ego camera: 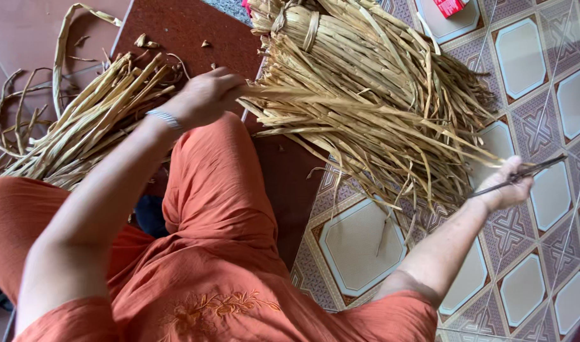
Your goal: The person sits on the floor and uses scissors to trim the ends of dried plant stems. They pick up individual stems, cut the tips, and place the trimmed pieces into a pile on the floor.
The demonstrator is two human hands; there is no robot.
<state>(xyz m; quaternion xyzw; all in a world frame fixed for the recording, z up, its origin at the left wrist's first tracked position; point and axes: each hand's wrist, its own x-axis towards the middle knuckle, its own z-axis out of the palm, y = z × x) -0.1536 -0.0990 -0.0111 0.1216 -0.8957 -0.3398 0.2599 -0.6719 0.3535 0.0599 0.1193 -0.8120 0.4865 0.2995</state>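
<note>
My left hand [204, 96] is closed around one end of a dried straw-coloured plant strip [366, 120], stretched rightward across the floor. My right hand [508, 183] grips a thin dark metal tool [524, 174] and touches the strip's far end. Under the stretched strip lies a large tied bundle of dried strips [366, 69], fanned out on the tiled floor. A second pile of thicker dried stalks [87, 120] lies to the left of my left wrist, which wears a metal bracelet [164, 118]. My orange-clad knee [214, 177] rises between my arms.
A dark red mat [176, 25] lies under my legs, with small scraps on it. Patterned floor tiles [524, 63] spread to the right. A red and white package [448, 6] sits at the top edge. Loose curled strips [68, 25] trail at the top left.
</note>
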